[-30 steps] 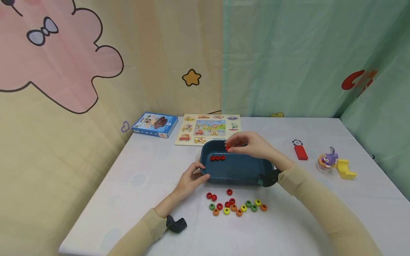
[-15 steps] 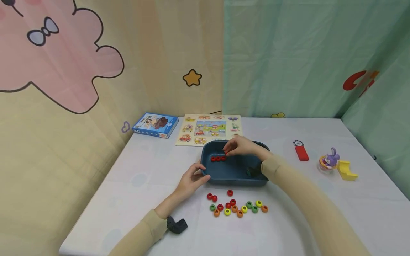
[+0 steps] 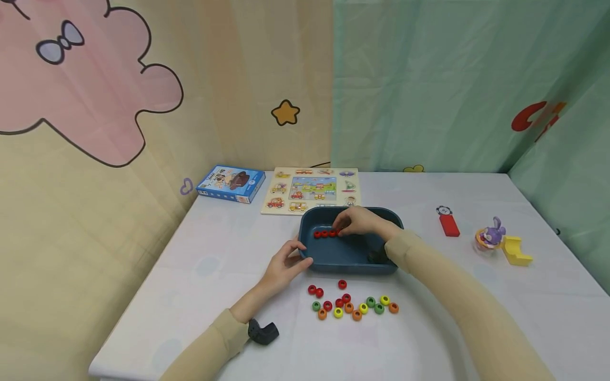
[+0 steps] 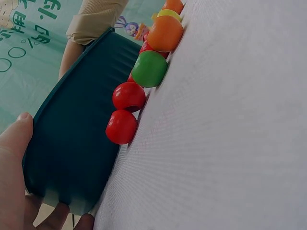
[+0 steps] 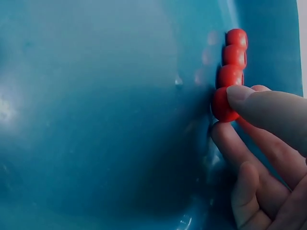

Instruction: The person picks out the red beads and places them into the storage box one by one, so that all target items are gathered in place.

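Right hand [image 3: 356, 221] pinches red bead [image 5: 222, 106] against three-bead row [image 5: 234, 56] beyond its thumb; best released softly, left hand [image 3: 284, 267] gripping tray [image 3: 333, 255] steady.

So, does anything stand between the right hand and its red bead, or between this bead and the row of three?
Nothing visible: the right hand holds the red bead, and that bead shows no gap to the row of three.
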A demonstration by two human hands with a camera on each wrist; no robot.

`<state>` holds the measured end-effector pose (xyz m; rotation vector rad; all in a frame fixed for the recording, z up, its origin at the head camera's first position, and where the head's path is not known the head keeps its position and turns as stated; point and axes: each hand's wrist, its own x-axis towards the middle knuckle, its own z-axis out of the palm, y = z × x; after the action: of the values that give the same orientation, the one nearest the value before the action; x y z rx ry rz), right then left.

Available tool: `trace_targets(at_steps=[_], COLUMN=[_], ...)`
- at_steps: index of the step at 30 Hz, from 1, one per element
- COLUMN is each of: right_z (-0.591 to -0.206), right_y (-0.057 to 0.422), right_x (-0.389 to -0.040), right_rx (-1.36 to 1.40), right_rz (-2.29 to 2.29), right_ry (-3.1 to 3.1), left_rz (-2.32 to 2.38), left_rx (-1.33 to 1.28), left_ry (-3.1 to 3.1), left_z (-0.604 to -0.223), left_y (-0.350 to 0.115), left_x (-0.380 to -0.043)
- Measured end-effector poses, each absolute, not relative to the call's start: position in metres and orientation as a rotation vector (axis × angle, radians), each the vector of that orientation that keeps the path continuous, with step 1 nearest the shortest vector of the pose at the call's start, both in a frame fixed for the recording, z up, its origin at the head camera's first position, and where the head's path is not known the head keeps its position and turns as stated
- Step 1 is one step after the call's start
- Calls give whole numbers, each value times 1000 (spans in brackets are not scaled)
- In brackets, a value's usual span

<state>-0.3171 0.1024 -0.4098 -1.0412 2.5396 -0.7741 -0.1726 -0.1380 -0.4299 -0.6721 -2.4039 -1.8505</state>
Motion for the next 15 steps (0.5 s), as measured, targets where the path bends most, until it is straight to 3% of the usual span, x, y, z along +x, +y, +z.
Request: trace_targets(at_steps=[8,15], right_z=[-406,-374], right_y=[103,119], right_x=[-315,-295], right_rx=[-1015,-1028], right_rz=[-753,-920], right_ry=[2574,2550], left_rz=[-1848,-1844], left_rx=[-690,-684], left_ry=[-2386,-2385], left_z=[-432,-432], left_y=[-139,-138], left_x=[-173,-173])
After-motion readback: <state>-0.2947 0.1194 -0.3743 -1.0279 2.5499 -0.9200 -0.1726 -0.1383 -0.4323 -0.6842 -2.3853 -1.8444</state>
